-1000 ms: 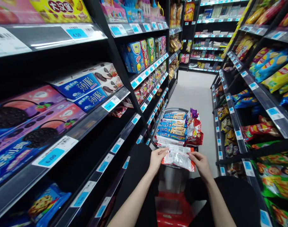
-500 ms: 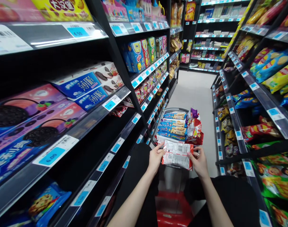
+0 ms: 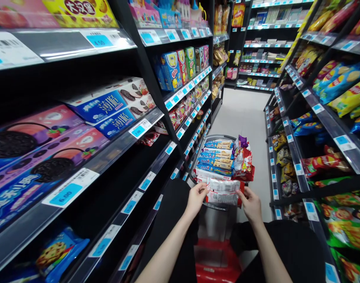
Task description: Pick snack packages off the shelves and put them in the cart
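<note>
Between both hands is a silver-white snack packet [image 3: 224, 191] with red ends, its printed back facing up. My left hand [image 3: 197, 198] pinches its left end, and my right hand [image 3: 250, 202] pinches its right end. The packet is over the near side of a grey basket [image 3: 211, 137]. Inside the basket lie several blue cookie packs [image 3: 216, 155] in a row, with red candy bags [image 3: 243, 159] heaped at their right. The packet and hands hide the basket's near part.
Black shelves at left carry cookie boxes [image 3: 111, 104] and small snack boxes [image 3: 170, 70]. Chip bags [image 3: 342, 82] fill the right-hand rack. A red stool [image 3: 218, 261] is between my knees. Pale floor [image 3: 241, 110] runs ahead to back shelves [image 3: 265, 47].
The packet has tilted, so its printed back looks flatter, and it has shifted slightly to the right. Both hands have moved with it and keep their hold.
</note>
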The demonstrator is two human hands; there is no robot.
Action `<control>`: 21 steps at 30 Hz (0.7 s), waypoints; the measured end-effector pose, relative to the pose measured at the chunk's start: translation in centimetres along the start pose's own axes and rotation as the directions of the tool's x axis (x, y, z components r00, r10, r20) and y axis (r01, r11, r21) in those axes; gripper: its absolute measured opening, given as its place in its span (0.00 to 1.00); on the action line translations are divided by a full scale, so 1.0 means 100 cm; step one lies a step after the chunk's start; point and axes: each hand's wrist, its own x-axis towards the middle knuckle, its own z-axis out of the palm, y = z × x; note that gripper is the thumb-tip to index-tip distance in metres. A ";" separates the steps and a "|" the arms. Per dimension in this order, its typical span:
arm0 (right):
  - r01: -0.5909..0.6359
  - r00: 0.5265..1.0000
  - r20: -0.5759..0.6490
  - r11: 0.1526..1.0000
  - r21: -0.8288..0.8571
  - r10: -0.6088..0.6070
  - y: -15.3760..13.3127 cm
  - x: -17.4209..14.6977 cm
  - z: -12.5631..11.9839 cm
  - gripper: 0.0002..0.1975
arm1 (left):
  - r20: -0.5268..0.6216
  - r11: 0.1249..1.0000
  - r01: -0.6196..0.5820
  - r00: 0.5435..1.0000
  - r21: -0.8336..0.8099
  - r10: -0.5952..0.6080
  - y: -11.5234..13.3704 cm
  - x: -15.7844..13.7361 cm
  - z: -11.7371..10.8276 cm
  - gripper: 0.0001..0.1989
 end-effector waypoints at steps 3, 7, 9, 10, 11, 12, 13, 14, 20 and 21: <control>0.050 0.988 -0.134 0.973 -0.227 -0.082 -0.006 -0.003 -0.004 0.17 | -0.046 0.960 -0.157 0.984 0.231 0.172 0.003 -0.002 -0.002 0.09; 0.123 0.981 -0.123 0.971 -0.204 -0.150 -0.008 -0.004 -0.004 0.16 | 0.016 0.951 -0.098 0.995 0.294 0.098 0.005 -0.009 -0.002 0.13; 0.139 0.986 -0.075 0.982 -0.129 -0.149 -0.007 -0.004 -0.003 0.14 | 0.062 0.979 -0.042 0.998 0.199 0.030 0.004 -0.012 0.000 0.15; 0.153 0.986 -0.048 0.984 -0.091 -0.158 -0.006 -0.004 -0.004 0.12 | 0.076 0.992 -0.025 0.997 0.127 0.015 0.003 -0.012 0.001 0.16; 0.174 0.984 -0.021 0.983 -0.051 -0.175 -0.006 -0.004 -0.004 0.11 | 0.081 0.998 -0.018 0.997 0.058 0.013 0.002 -0.012 0.002 0.16; 0.196 0.981 0.009 0.981 -0.005 -0.196 -0.007 -0.004 -0.006 0.10 | 0.073 1.000 -0.019 0.997 0.001 0.019 0.001 -0.012 0.002 0.17; 0.212 0.976 0.037 0.976 0.049 -0.214 -0.008 -0.004 -0.008 0.10 | 0.057 0.999 -0.022 0.998 -0.043 0.025 0.000 -0.011 0.003 0.18; 0.214 0.973 0.064 0.970 0.114 -0.223 -0.009 -0.005 -0.009 0.10 | 0.036 0.997 -0.023 0.999 -0.074 0.026 -0.001 -0.010 0.003 0.18; 0.050 0.996 0.060 0.945 0.324 -0.073 -0.019 -0.008 -0.004 0.09 | 0.030 0.951 0.127 0.992 -0.283 -0.124 -0.006 -0.003 0.005 0.20; 0.039 0.998 0.029 0.938 0.344 -0.052 -0.020 -0.007 0.000 0.12 | 0.047 0.938 0.153 0.988 -0.312 -0.145 -0.007 -0.002 0.005 0.22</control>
